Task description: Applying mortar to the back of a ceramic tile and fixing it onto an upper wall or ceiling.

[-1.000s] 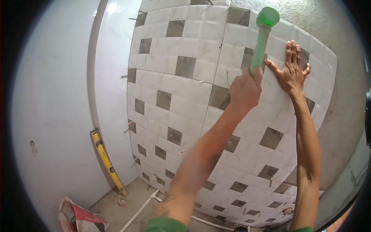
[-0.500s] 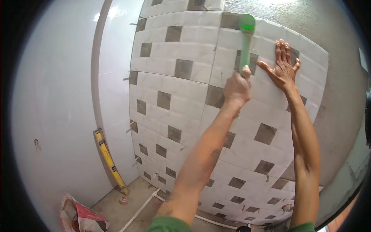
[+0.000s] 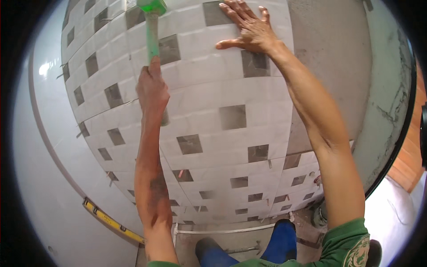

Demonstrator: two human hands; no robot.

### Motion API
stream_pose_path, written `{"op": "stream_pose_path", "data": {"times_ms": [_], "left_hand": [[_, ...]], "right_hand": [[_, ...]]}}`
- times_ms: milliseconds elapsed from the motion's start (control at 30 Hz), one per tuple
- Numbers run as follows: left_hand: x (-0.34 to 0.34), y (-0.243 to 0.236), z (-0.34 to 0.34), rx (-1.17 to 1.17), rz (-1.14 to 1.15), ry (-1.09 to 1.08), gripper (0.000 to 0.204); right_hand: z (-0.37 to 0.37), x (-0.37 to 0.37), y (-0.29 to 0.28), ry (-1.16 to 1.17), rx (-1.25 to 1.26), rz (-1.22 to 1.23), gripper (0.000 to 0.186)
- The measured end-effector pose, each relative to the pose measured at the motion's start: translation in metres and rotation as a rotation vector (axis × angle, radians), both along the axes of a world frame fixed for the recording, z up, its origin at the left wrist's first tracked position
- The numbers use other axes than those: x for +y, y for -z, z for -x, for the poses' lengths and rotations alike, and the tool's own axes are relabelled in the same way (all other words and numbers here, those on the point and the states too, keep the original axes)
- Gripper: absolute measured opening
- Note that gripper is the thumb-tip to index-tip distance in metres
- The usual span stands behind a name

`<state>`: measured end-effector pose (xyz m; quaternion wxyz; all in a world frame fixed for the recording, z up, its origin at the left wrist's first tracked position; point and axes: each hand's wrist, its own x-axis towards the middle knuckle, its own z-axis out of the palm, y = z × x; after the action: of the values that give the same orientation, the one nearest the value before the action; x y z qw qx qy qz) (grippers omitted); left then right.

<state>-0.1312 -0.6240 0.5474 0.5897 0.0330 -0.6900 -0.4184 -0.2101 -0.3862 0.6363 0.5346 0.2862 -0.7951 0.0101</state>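
Note:
My left hand [image 3: 152, 86] is closed round the handle of a green mallet [image 3: 152, 6]. The mallet's head is at the top of the picture, in front of the wall's upper tiles, partly cut off; whether it touches them I cannot tell. My right hand [image 3: 254, 33] lies with fingers spread on a large pale tile [image 3: 200, 66] patterned with dark grey squares, close to its right edge. Nothing is in that hand. More tiles of the same pattern [image 3: 213, 147] cover the wall below and to the left, with small clips standing out of some joints.
Right of the tiles is bare grey wall [image 3: 329, 58]. A yellow spirit level [image 3: 111, 221] leans at the lower left. A white pipe [image 3: 231, 231] runs along the wall's foot, with a hammer [image 3: 244, 249] on the floor near my blue-trousered legs [image 3: 280, 242].
The view has swung, so the tiled wall appears further left and my legs show. My right hand has shifted across the tile toward its right edge. The mallet stays in my left hand.

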Motion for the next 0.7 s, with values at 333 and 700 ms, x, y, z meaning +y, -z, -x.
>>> {"op": "stream_pose_path", "data": {"times_ms": [333,700], "left_hand": [[0.02,-0.042,0.034,0.025,0.138,-0.123,0.05],[0.028,-0.01,0.021,0.136,0.075,-0.174,0.052]], "right_hand": [[0.037,-0.007,-0.007,-0.064,0.362,0.07,0.108],[0.032,-0.015,-0.006,0.155,0.215,0.076,0.113]]}}
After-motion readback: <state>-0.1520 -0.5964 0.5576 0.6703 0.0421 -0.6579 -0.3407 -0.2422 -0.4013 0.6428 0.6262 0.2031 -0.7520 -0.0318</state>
